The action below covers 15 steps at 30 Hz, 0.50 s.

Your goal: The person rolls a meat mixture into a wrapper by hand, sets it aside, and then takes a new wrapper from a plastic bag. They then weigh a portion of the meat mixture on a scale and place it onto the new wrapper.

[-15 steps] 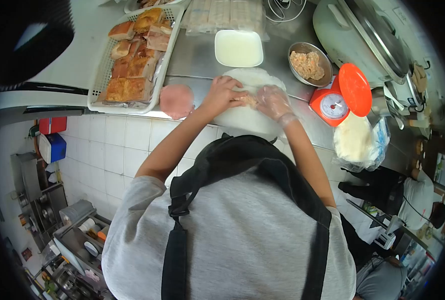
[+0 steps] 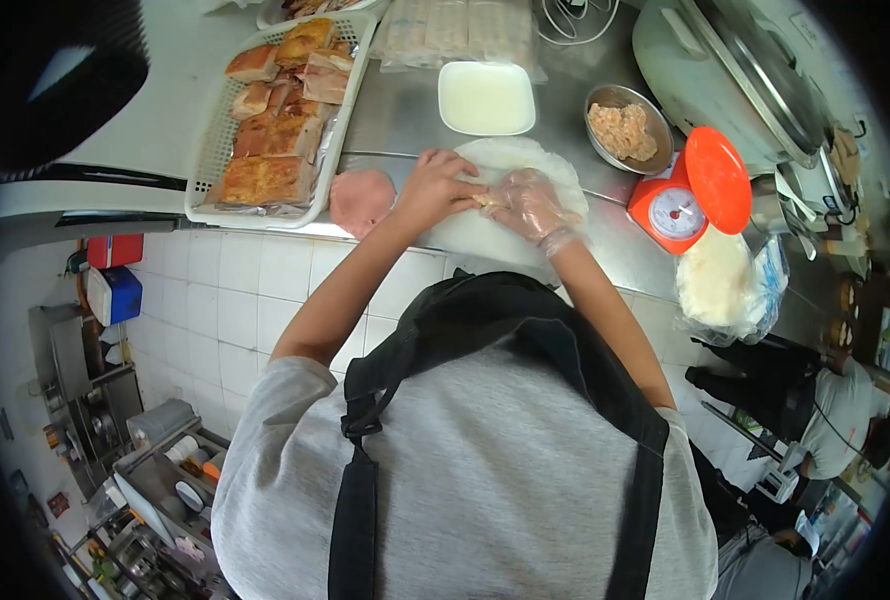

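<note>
A stack of round, pale, thin sheets point(image 2: 559, 180) lies at the metal counter's front edge. On it is a small lump of orange-pink filling point(image 2: 487, 201), partly covered by fingers. My bare left hand point(image 2: 439, 187) reaches in from the left, its fingertips touching the lump's left end. My right hand point(image 2: 530, 205), in a clear plastic glove, presses on the lump's right side with its fingers bent together. Behind the sheets stands a white square dish point(image 2: 486, 99) of pale liquid. A metal bowl point(image 2: 662, 160) of orange-pink filling point(image 2: 622, 131) stands to the right.
A white basket point(image 2: 203, 160) of browned meat slabs stands left, beside a pink round slice pile point(image 2: 362, 202). An orange scale point(image 2: 677, 213) and a plastic bag of pale sheets point(image 2: 717, 280) lie right. Wrapped rolls point(image 2: 455, 35) lie behind. Two people are at lower right.
My right hand has shifted left and closed in on the filling, toward my left hand. The whole view has moved slightly, with the counter items appearing a little further right.
</note>
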### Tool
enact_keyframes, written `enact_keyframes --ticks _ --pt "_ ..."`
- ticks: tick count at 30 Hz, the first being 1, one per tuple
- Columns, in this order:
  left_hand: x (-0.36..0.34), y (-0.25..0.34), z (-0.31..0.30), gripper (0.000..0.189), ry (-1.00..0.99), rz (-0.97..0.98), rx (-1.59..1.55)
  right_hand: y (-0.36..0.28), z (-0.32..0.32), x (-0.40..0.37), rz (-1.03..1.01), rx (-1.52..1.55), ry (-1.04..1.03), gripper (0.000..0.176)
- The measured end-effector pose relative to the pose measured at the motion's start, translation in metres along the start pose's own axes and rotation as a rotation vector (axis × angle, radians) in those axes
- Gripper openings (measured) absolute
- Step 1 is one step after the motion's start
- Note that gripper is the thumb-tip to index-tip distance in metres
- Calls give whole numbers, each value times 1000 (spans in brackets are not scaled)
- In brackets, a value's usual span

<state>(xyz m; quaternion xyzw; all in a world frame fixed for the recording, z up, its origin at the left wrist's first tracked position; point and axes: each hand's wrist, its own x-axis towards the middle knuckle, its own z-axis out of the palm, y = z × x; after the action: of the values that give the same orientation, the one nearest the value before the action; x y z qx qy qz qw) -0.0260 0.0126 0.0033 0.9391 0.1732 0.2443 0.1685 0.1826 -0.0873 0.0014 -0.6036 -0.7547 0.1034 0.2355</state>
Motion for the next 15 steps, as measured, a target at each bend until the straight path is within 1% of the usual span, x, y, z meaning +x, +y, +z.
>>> enact_keyframes --ticks 2,5,8,11,14,15 --pt "-1 1 -1 32 3 -20 17 -4 0 3 -41 68 22 26" --pt "-1 5 -6 29 -9 -63 29 -8 1 6 -5 62 -11 24" --pt "-4 1 -12 30 -36 -128 7 -12 8 10 19 -6 25 23" --pt "-6 -2 -15 28 -71 -135 4 -7 17 15 -26 5 19 21" --pt "-11 -10 -19 26 -3 -160 53 -17 11 24 -38 -29 -50 21" --pt "-12 -11 -23 25 -15 -167 49 -21 10 27 -45 -24 -55 21"
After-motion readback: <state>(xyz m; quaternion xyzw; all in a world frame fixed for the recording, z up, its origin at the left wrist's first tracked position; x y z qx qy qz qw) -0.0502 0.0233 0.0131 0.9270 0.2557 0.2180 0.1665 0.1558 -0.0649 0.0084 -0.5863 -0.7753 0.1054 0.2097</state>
